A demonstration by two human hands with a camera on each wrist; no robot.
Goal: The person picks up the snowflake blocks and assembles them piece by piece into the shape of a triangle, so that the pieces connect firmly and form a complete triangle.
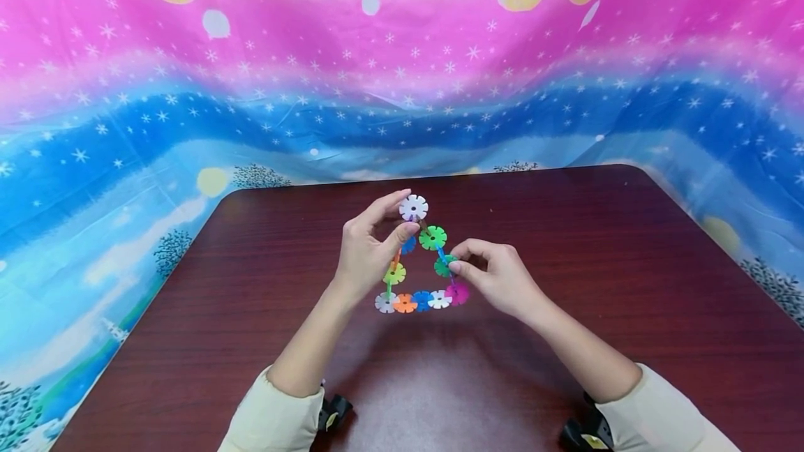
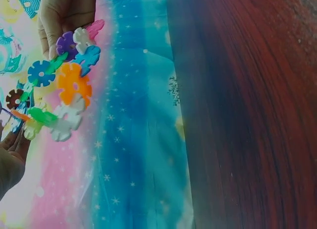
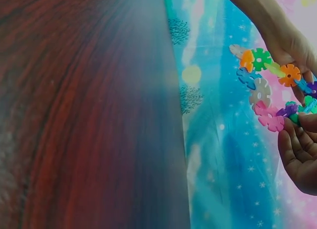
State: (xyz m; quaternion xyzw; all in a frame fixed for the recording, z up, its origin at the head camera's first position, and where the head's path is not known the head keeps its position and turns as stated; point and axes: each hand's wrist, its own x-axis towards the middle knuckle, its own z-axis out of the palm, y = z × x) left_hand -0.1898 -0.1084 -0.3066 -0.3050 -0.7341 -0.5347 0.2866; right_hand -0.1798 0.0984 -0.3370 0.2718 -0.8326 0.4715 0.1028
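Small notched plastic discs are linked into a triangular loop, held up above the table. Along its bottom edge run a grey, an orange (image 1: 405, 303), a blue and a white disc, ending in a magenta disc (image 1: 457, 293) at the corner. My left hand (image 1: 364, 250) pinches the top of the loop between thumb and fingers, beside a white disc (image 1: 413, 208). On the right side, my right hand (image 1: 502, 277) pinches near a green disc (image 1: 443, 266). Both wrist views show the loop between the hands, with a purple disc (image 2: 66, 45) close to the right hand's fingers.
The dark red-brown wooden table (image 1: 283, 243) spreads beneath the hands. Behind and around it hangs a pink and blue patterned cloth (image 1: 402, 89). Black wrist devices (image 1: 335, 411) are at both cream sleeves.
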